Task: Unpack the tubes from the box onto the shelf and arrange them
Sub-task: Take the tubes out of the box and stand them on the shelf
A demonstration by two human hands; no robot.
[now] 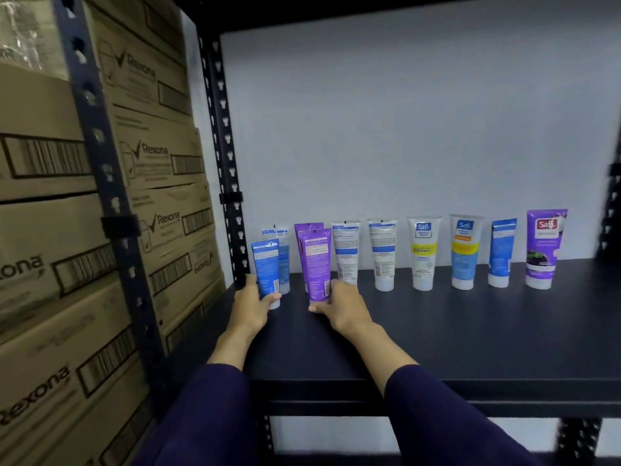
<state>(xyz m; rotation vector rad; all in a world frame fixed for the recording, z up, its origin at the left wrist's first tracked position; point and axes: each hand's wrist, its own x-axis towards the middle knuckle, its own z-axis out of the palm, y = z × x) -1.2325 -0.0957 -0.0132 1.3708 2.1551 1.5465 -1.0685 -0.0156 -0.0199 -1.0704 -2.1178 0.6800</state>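
Several tubes stand cap-down in a row along the back of the black shelf. My left hand grips a blue tube at its base, in front of another blue-and-white tube. My right hand holds a purple tube at its cap end, in front of a second purple tube. Both held tubes stand upright on the shelf at the far left. Further right stand white tubes, a yellow-banded tube, a blue tube and a purple tube. No box of tubes is in view.
Stacked cardboard cartons fill the neighbouring rack on the left behind a perforated dark upright. A white wall backs the shelf. Another upright stands at the right edge. A lower shelf level shows beneath.
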